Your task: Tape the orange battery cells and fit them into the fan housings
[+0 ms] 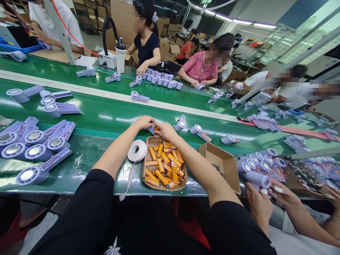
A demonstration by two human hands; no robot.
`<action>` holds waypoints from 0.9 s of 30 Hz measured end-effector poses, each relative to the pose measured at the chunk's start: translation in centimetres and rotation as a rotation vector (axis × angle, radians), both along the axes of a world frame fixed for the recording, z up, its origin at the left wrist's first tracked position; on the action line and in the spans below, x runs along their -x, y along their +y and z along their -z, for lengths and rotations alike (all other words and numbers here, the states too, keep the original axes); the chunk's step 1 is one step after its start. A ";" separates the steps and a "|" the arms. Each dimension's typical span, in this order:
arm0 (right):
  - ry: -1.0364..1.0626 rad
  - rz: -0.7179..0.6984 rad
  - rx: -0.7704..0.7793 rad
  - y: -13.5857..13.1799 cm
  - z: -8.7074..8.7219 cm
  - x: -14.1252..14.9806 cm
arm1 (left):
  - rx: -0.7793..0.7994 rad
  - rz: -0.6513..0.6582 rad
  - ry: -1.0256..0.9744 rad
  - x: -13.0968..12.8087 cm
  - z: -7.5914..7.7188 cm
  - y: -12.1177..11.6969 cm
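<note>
Both my hands meet just past a shallow cardboard tray (147, 176) full of orange cylindrical batteries (162, 164). My left hand (145, 122) is closed on a lilac fan housing (152, 130) at the edge of the green belt. My right hand (165, 130) pinches the same part, with something orange between the fingers, apparently a battery. A roll of white tape (137, 150) lies left of the tray under my left forearm, its strip hanging over the table edge.
Several lilac handheld fan bodies (34, 150) lie at the left, with more (198, 130) on the belt right of my hands. An open cardboard box (221, 163) stands to the right. A co-worker's hands (262, 202) hold a fan part. People work across the belt.
</note>
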State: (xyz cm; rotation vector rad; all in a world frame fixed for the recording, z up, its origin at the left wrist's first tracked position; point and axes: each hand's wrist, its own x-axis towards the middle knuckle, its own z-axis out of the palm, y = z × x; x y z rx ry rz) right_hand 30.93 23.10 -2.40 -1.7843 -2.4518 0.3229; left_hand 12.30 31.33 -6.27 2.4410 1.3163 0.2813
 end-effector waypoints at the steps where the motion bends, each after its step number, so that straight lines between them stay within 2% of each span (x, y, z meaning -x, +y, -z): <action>1: -0.028 -0.020 0.010 0.2 0.0 0.2 | 0.001 0.002 0.002 -0.1 -0.1 0.0; 8: -0.174 -0.150 0.116 2.1 0.5 0.8 | 0.002 0.002 -0.005 -1.1 -0.1 -0.2; 12: -0.183 -0.174 0.130 2.2 0.4 -0.1 | -0.007 0.004 -0.040 -2.0 -1.0 -0.6; 14: -0.175 -0.155 0.112 1.9 0.4 -1.1 | -0.031 -0.003 -0.072 -1.6 -1.7 -1.6; 17: -0.163 -0.092 0.069 1.5 0.4 -2.9 | -0.125 -0.011 -0.172 1.3 -2.1 -5.3; 21: -0.150 0.032 0.013 2.4 -0.1 -4.7 | -0.137 0.070 -0.254 8.6 -1.6 -13.1; 24: -0.141 0.099 -0.027 2.6 -1.0 -4.6 | -0.123 0.166 -0.145 13.2 -1.1 -17.9; 27: -0.092 0.071 -0.104 0.9 -2.2 -2.9 | -0.167 0.239 0.032 15.0 -0.7 -19.6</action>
